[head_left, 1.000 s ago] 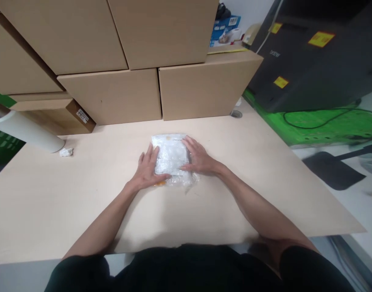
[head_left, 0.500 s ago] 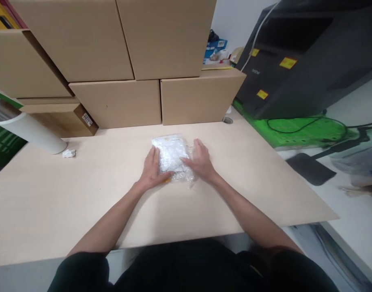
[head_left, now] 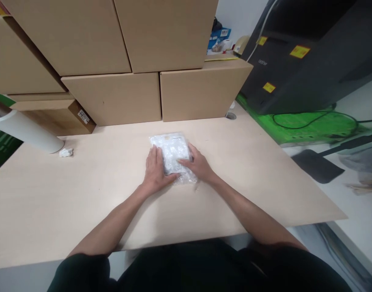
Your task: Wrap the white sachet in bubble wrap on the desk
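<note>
A flat, squarish packet in clear bubble wrap (head_left: 173, 152) lies on the pale table in front of me. Its wrap sticks out in a crumpled flap at the near right corner. My left hand (head_left: 155, 170) rests flat along the packet's left side, fingers stretched forward and the thumb reaching across its near edge. On the opposite side my right hand (head_left: 201, 164) grips the right edge, its thumb on top and its other fingers down the side. What the wrap encloses cannot be made out.
Stacked cardboard boxes (head_left: 112, 99) line the table's back. A white roll (head_left: 36, 130) leans at the left, beside a crumpled white scrap (head_left: 66, 152). To the right stand a large dark printer (head_left: 295, 77) on a green base and a black flat-ended arm (head_left: 318, 166).
My right hand has closed in from the loose wrap onto the packet's right edge. My left hand's fingers now lie further over the left side. The view has shifted slightly.
</note>
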Demonstrator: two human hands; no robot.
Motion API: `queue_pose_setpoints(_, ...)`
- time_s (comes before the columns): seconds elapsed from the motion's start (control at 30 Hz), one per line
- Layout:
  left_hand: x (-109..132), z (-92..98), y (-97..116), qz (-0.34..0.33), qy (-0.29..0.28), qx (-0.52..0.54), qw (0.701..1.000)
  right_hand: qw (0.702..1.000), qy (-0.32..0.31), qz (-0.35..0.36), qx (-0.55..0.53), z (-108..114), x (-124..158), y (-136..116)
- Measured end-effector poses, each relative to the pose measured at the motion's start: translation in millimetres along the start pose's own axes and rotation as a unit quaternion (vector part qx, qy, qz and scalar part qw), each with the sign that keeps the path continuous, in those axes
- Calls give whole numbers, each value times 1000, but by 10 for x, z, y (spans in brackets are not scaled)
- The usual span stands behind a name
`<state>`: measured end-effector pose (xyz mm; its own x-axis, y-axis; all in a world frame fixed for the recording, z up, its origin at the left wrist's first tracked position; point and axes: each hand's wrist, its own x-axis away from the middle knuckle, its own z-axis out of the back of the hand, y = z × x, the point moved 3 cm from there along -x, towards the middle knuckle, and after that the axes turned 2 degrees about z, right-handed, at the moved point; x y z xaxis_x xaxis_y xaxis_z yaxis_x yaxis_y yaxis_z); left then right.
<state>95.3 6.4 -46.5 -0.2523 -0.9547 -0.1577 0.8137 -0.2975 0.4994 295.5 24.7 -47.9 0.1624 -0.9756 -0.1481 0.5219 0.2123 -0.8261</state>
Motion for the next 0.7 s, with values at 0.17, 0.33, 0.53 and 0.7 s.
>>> queue_pose_setpoints(0.17,-35,42,69,2,-37,-67,997,994,50,-21,94,76,-69,52)
queue_pose_setpoints(0.33,-49,119,70,7,-52,-59,997,996,34,-13,76,95,-63,39)
queue_pose_setpoints(0.53,62,201,302,-129,-51,-90,986,980,45,-75,-177,265,29,95)
queue_pose_setpoints(0.7,113,99,362,-148,-77,-118,979,948,24,-118,-296,311,45,45)
